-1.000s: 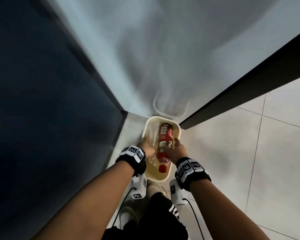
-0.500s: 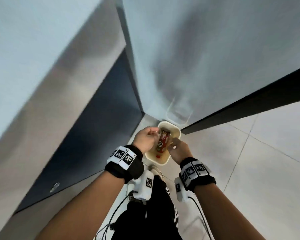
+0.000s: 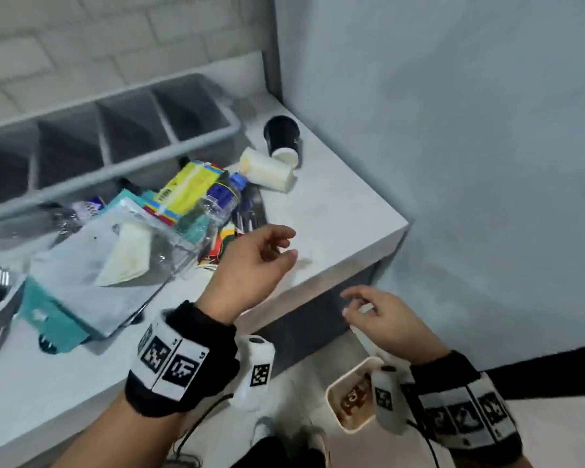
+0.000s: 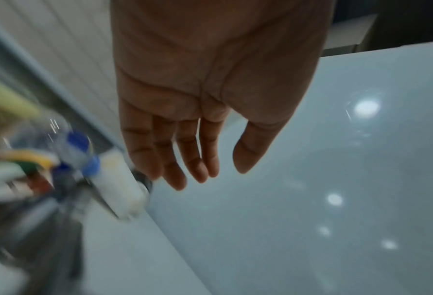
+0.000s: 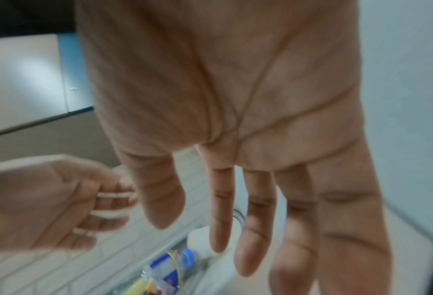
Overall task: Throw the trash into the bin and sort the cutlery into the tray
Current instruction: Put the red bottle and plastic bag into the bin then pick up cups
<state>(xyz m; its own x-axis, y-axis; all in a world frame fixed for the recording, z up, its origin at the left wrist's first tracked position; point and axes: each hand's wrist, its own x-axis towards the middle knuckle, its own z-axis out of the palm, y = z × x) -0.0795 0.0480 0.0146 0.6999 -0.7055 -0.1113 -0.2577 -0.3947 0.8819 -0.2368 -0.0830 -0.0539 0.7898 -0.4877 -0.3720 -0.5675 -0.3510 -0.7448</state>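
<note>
While hands hang empty, bin (image 3: 335,390) holds red bottle (image 3: 353,398)

A pale worktop (image 3: 335,211) fills the left of the frame, carrying a grey compartment tray (image 3: 115,143) at upper left, a litter heap, a tipped black cup (image 3: 282,136) and a cream roll (image 3: 267,168)

Colours on the pale grey counter (image 3: 335,211)

A grey tray (image 3: 169,143), a black cup (image 3: 282,134), a blue-capped clear bottle (image 3: 222,197), a yellow packet (image 3: 186,187) and black wristbands (image 3: 183,359) with black-and-white square markers are seen.
</note>
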